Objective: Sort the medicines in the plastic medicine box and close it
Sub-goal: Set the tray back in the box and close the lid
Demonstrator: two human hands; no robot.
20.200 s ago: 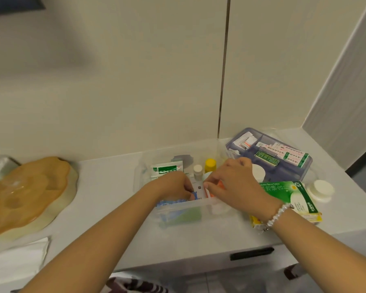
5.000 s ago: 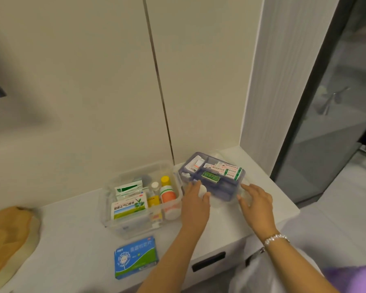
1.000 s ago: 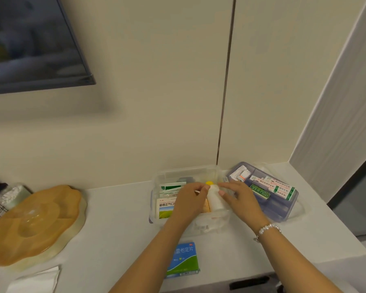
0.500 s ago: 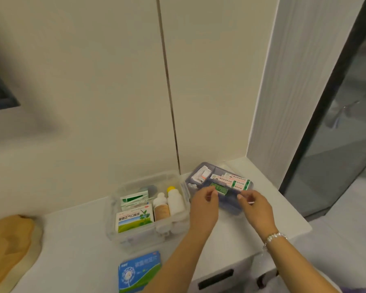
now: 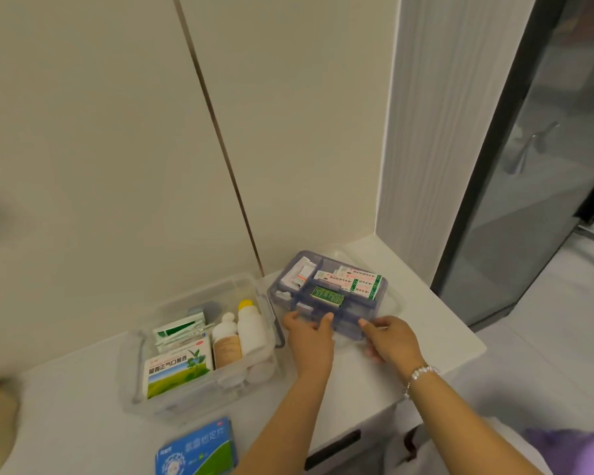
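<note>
I could read little: the green-and-white carton (image 5: 177, 370) standing at the front of the clear plastic medicine box (image 5: 131, 378) carried large Chinese characters too soft for me to make out, and the blue-and-green packet (image 5: 198, 449) at the counter's near edge bore white characters, also blurred. The clear box sat mid-counter (image 5: 436, 323), lid off, with a beige-labelled bottle (image 5: 226, 347) and a yellow-capped white bottle (image 5: 251, 329) upright beside the carton and green-printed sachets (image 5: 177, 332) behind it. The blue compartment tray (image 5: 348, 325) lay toward the far right corner, holding red-and-green printed strips (image 5: 359, 282) and a small green-labelled box (image 5: 327, 296). My left hand (image 5: 311, 335) and right hand (image 5: 390, 339) each pinched the tray's near wall. Half a second earlier both hands had been higher, over the tray's middle; a second earlier they had been setting a white bottle into the clear box.
</note>
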